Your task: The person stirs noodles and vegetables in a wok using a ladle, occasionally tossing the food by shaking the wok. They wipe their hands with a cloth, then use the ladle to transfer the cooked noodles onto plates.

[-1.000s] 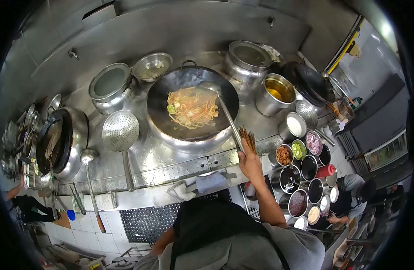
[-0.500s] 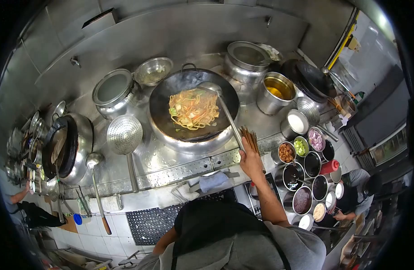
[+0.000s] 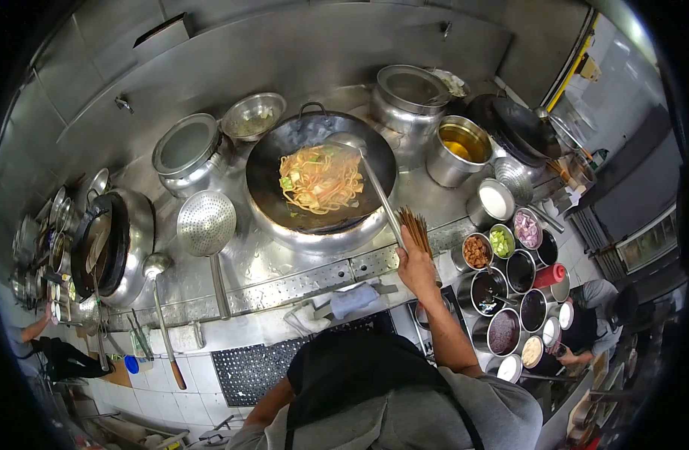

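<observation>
My right hand (image 3: 415, 265) is closed around the handle of a long metal ladle (image 3: 379, 189). The ladle's bowl rests at the upper right inside a black wok (image 3: 266, 157), beside a heap of noodles with vegetables (image 3: 322, 180). Just right of the handle stands a bundle of thin brown sticks (image 3: 415, 229). My left hand is hidden below my body; only the forearm shows at the lower edge. Left of the wok lies a perforated strainer (image 3: 206, 222).
Lidded pots (image 3: 185, 146) and a pot of yellow liquid (image 3: 461, 150) flank the wok. Ingredient containers (image 3: 503, 332) crowd the right. A second wok (image 3: 82, 259) and a wooden-handled ladle (image 3: 164, 330) are at left. Co-workers (image 3: 593, 315) stand at both sides.
The noodles have shifted slightly within the wok and lie more heaped. The ladle and my right hand have barely moved.
</observation>
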